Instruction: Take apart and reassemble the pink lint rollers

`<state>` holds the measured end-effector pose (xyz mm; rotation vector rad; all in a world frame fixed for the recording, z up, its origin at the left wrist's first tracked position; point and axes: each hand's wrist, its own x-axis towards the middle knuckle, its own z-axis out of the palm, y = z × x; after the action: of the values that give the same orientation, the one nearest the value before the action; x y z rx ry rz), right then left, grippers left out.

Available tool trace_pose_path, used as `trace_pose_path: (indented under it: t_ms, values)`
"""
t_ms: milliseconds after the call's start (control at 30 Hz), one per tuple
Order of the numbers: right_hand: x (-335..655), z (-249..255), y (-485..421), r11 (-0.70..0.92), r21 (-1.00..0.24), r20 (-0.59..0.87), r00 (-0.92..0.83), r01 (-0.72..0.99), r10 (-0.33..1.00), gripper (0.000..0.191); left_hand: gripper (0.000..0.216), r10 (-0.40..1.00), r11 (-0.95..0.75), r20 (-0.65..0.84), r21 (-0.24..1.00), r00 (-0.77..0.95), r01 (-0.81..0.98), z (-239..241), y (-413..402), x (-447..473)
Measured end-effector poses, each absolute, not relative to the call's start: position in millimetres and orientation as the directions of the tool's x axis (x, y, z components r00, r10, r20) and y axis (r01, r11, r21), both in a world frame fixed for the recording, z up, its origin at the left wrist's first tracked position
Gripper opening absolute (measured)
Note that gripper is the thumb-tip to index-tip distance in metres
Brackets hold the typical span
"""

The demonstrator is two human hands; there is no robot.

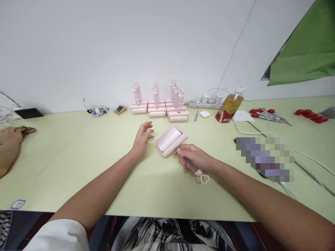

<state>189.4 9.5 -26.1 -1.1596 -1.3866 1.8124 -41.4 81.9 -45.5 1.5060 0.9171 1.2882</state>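
My right hand (pixel 195 157) is wrapped round the handle of a pink lint roller (pixel 170 140), held tilted over the table. A white roll shows in its pink cover, and a heart-shaped loop hangs at the handle's end. To the left of the roller head, my left hand (pixel 143 138) is held with fingers apart and nothing in it. Behind both hands, several more pink lint rollers (pixel 160 109) stand in a group by the wall, handles pointing up.
A drink bottle (pixel 229 107) stands right of a power strip (pixel 204 104). Red-handled tools (pixel 267 115), cables and a blurred-out item (pixel 261 158) lie on the right. Coiled cable (pixel 97 111) sits at back left. Another person's arm (pixel 10 146) rests on the table's (pixel 65 174) left side.
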Motion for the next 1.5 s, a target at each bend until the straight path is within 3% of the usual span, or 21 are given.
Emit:
trace_pose_path:
  t_ms: [300,633,800,900,1000,1133,1200,1300,1500]
  values:
    - [190.3,-32.4,9.4,-0.312,-0.947,-0.307,-0.503,0.076,0.808,0.029,0.052,0.929,-0.218,0.188,0.974,0.32,0.062,-52.0,76.8,-34.4]
    - [189.9,-31.7,9.0,-0.309,-0.948,-0.304,-0.52,0.08,0.798,0.026,0.059,0.957,-0.216,0.198,0.974,0.211,0.067,-56.7,78.4,-33.5]
    - [188.5,-32.1,8.6,-0.342,-0.938,-0.332,-0.427,0.056,0.841,0.024,0.063,0.827,-0.285,0.202,0.955,0.524,0.08,-39.9,63.4,-32.0]
    - [186.9,-32.4,8.4,-0.342,-0.939,-0.322,-0.403,0.022,0.857,0.024,0.065,0.777,-0.373,0.213,0.914,0.592,0.161,-32.0,56.7,-33.9]
    - [185.4,-31.3,10.2,-0.347,-0.938,-0.322,-0.395,0.009,0.86,0.023,0.072,0.75,-0.558,0.285,0.758,0.598,0.339,-30.4,52.3,-32.9]
    - [186.6,-27.5,13.8,-0.396,-0.912,-0.337,-0.347,-0.112,0.875,0.023,0.07,0.581,-0.812,0.464,0.278,0.669,0.513,-27.8,39.4,-19.6]
    - [187.8,-26.0,13.9,-0.393,-0.907,-0.321,-0.35,-0.154,0.88,0.025,0.058,0.505,-0.85,0.468,0.124,0.726,0.512,-25.3,30.5,-10.1]
    - [187.3,-25.1,10.6,-0.355,-0.926,-0.296,-0.338,-0.127,0.893,0.033,0.052,0.464,-0.856,0.505,0.046,0.727,0.514,-23.1,21.8,0.1]
    - [182.2,-29.6,1.9,-0.327,-0.942,-0.334,-0.292,0.075,0.896,0.067,0.035,0.351,-0.914,0.571,0.037,0.742,0.403,-22.4,26.7,-1.0]
